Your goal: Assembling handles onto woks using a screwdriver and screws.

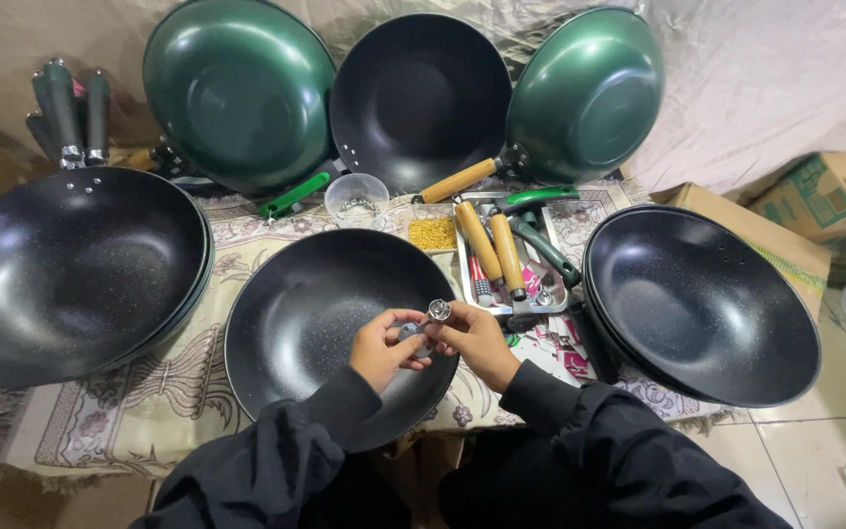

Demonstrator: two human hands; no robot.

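Head view: the left hand [381, 348] and the right hand [475, 340] meet over the near rim of the black wok [296, 313] in the middle of the patterned cloth [129, 411]. The right fingers are pinched shut on a small silver metal fitting [438, 311], probably a handle ferrule or screw piece; the left fingers curl closed around a second small grey part just below it, too hidden to name. Both pieces hang above the wok's bowl, at its right near edge.

The fitting is small and held only by fingertips, so a slip would likely drop it into the dark bowl or let it roll off the cloth's near edge. Pushing down on the rim could also tip this wok, which overhangs the table.

Behind the central wok, a clear plastic cup [356, 199] holds a few small metal pieces. Just right of the cup, a small tray holds brass-coloured screws [433, 232]. Right of the central wok, a steel tray [511, 279] carries wooden handles [493, 247] and green handles [544, 250]. The central wok's bowl is otherwise bare. Stacked black woks [702, 304] sit further right, another stack [70, 269] left, and green woks [237, 88] lean behind.
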